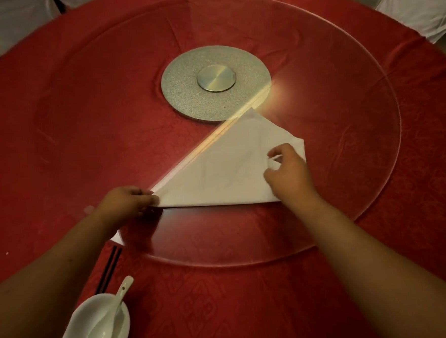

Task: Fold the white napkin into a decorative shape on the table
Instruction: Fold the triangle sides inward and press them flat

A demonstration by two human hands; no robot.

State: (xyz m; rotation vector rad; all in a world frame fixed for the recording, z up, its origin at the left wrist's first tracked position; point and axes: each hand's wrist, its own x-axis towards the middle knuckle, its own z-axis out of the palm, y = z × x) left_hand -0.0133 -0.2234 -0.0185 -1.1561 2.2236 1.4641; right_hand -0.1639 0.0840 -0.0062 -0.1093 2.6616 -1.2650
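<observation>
The napkin [224,168] looks light, soft and limp, likely to slide on glass, so it is best taken by corners and edges, with 1 point pinned while another is moved. It lies as a triangle on the glass turntable [342,81] of the worktop, between the hands. The left hand [129,201] pinches its near-left corner. The right hand [288,172] has fingers closed on the lifted right corner.

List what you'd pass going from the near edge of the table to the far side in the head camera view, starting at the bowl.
White bowl holding a spoon → black chopsticks → white napkin, pinched by the left hand and right hand → silver turntable hub.
</observation>
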